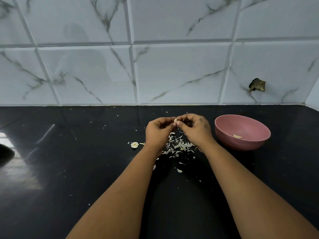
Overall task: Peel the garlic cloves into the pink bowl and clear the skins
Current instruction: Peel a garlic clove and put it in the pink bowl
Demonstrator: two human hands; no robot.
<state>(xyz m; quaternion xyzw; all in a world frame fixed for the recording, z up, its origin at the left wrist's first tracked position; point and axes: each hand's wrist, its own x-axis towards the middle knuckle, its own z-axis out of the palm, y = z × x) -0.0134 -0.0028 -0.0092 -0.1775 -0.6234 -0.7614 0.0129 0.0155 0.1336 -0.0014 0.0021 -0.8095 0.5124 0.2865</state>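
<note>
A small pale garlic clove [175,120] is pinched between the fingertips of my left hand [158,131] and my right hand [195,129], held above the black counter. Both hands have curled fingers meeting at the clove. Below and between the hands lies a heap of papery garlic skins [179,145]. The pink bowl [222,125] stands to the right of my right hand, and a peeled clove [237,136] lies inside it. A garlic root stub [134,144] rests on the counter left of my left wrist.
Loose skin flakes [179,170] are scattered over the glossy black counter [86,169]. A marble-tiled wall [155,66] rises behind it, with a broken hole [257,85] at the right. A dark object [6,153] shows at the left edge.
</note>
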